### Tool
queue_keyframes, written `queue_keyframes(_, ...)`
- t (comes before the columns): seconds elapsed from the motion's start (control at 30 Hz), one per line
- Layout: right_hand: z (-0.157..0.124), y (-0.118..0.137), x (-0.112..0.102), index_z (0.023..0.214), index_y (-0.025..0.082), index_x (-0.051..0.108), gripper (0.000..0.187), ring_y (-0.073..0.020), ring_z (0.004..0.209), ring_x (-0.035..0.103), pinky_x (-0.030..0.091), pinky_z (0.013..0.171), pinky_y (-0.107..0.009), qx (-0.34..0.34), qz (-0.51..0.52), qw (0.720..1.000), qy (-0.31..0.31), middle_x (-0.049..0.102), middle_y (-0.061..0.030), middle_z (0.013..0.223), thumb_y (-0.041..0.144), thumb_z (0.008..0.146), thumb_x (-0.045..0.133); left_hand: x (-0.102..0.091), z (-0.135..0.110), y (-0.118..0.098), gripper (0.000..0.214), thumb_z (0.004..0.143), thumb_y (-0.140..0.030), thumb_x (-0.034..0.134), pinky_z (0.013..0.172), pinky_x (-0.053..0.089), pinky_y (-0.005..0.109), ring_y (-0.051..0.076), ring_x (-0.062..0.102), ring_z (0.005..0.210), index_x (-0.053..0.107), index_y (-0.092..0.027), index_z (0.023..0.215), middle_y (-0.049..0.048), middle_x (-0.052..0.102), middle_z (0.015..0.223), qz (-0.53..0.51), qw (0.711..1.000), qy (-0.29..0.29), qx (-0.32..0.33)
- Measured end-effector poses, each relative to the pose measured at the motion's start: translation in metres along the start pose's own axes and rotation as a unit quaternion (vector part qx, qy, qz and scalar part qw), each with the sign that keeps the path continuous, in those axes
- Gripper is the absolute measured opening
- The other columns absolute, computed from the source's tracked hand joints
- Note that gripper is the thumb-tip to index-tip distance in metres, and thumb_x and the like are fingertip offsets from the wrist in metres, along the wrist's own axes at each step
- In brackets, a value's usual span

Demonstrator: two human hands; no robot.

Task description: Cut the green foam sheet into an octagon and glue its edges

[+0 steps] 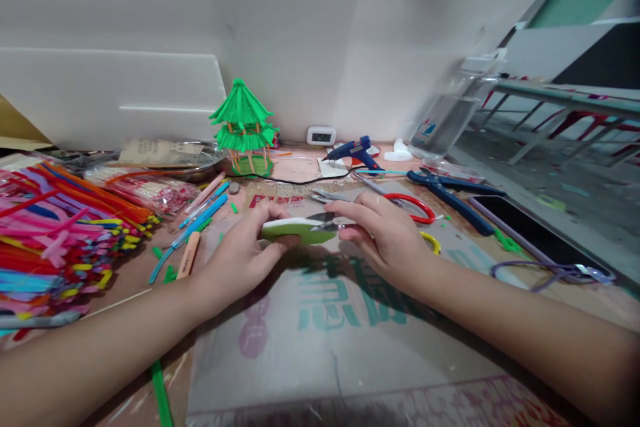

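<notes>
My left hand [260,240] pinches a flat green and white piece [300,232] between thumb and fingers, holding it up over the board. In my right hand [383,237] is a small pair of scissors [327,219], gripped near the pivot. Their dark blades lie against the right end of the green piece; whether they cut into it I cannot tell. My fingers hide most of their handles. Just behind my right hand lies a larger pair of scissors with a red handle [420,210], and a yellow loop [431,242] shows beside the wrist.
A printed cardboard sheet [280,373] covers the work surface. Pipe cleaners [65,233] pile up at left. A green pagoda model [243,130], a small clock [321,136] and a glue gun [355,150] stand behind. Pliers [455,193], a phone [535,230] and a bottle [445,120] are at right.
</notes>
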State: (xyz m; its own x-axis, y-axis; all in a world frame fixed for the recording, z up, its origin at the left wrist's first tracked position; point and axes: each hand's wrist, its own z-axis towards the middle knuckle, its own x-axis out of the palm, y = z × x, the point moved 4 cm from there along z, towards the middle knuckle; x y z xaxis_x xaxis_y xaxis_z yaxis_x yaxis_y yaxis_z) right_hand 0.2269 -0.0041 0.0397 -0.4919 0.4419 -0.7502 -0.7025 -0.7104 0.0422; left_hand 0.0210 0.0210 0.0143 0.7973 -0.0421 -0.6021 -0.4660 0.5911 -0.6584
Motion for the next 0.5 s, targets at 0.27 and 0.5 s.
queue_keyframes(0.27,0.0005,0.0050,0.0008,0.119,0.015,0.064,0.035,-0.0167,0.070,0.050,0.038,0.062,-0.027,-0.006,-0.011,1.000,0.000,0.058,-0.0048,0.080,0.037,0.102,0.043,0.0008,-0.0024,-0.0026,0.006,0.089,-0.019,0.058,0.070,0.047,0.025,0.014,0.060,0.080,0.057,-0.021,0.094,-0.0014,0.065,0.087,0.031,0.999,-0.002,0.030)
queue_keyframes(0.5,0.0010,0.0086,0.0004,0.119,0.015,0.064,0.037,-0.0175,0.071,0.051,0.039,0.064,-0.029,-0.019,-0.013,1.000,0.004,0.058,-0.0056,0.082,0.038,0.103,0.040,0.0022,-0.0054,-0.0077,0.010,0.088,-0.016,0.059,0.069,0.047,0.025,0.014,0.061,0.079,0.055,-0.022,0.096,-0.0017,0.067,0.087,0.034,0.999,0.003,0.037)
